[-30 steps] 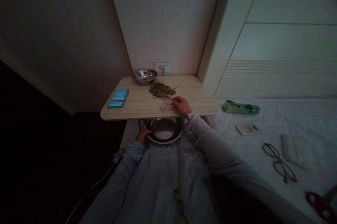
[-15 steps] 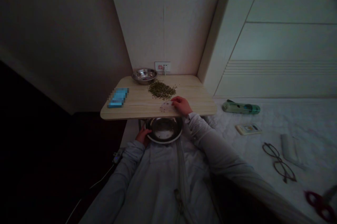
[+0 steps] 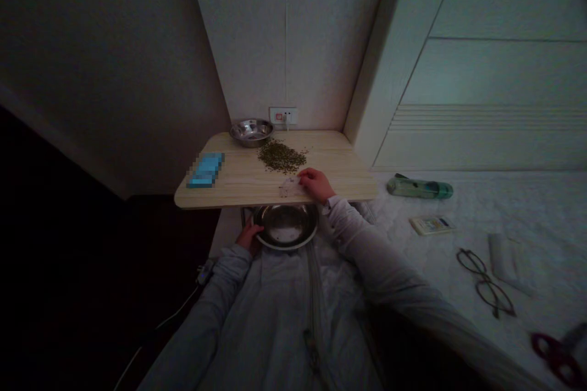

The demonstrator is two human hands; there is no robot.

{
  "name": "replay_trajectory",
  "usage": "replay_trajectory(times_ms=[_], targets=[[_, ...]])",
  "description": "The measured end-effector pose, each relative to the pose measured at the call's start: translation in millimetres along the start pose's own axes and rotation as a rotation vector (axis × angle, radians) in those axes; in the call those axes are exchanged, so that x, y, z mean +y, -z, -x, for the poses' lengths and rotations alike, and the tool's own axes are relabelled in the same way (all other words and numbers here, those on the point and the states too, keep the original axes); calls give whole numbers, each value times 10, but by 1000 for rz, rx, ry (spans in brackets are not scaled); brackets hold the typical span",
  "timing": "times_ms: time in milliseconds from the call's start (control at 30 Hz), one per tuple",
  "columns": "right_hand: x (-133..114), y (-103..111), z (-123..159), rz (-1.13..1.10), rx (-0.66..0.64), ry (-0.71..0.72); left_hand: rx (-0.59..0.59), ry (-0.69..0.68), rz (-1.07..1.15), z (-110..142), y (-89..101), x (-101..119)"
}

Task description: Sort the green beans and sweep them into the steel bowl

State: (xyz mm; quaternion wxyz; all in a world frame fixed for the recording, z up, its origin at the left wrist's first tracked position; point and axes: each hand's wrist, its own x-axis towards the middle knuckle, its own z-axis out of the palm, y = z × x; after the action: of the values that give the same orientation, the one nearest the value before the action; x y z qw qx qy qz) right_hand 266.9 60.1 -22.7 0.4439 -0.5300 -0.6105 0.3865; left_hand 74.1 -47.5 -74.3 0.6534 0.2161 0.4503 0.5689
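Observation:
My left hand grips the left rim of a steel bowl, which sits at my lap just below the table's front edge. A few small specks lie in the bowl. Above it, my right hand rests at the table's front part, with fingertips pinched on a thin, see-through plastic piece that has small dark marks or bits on it. Just beyond that hand, a loose pile of small green-brown beans or seeds spreads over the wooden table. A second steel bowl stands behind the pile at the left.
A blurred-out blue object lies on the table's left side. On the bed at right are a green bottle-shaped item, a phone, eyeglasses and red-handled scissors. A wall socket is behind the table.
The plastic piece in my right fingers has shifted or tilted very slightly. Both hands and the bowls are otherwise in the same places.

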Motion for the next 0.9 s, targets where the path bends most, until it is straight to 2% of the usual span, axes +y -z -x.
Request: replay_trajectory(times_ms=[300,567,900], targets=[[-31,14,19,6,-28,-3,7,1,15,-34,20,-27],[12,-2,-13,-40,0,-8,19,8,-11,-5,17,-14],[6,6,-2,11,-5,17,11,-7,-11,-48,55,-48]])
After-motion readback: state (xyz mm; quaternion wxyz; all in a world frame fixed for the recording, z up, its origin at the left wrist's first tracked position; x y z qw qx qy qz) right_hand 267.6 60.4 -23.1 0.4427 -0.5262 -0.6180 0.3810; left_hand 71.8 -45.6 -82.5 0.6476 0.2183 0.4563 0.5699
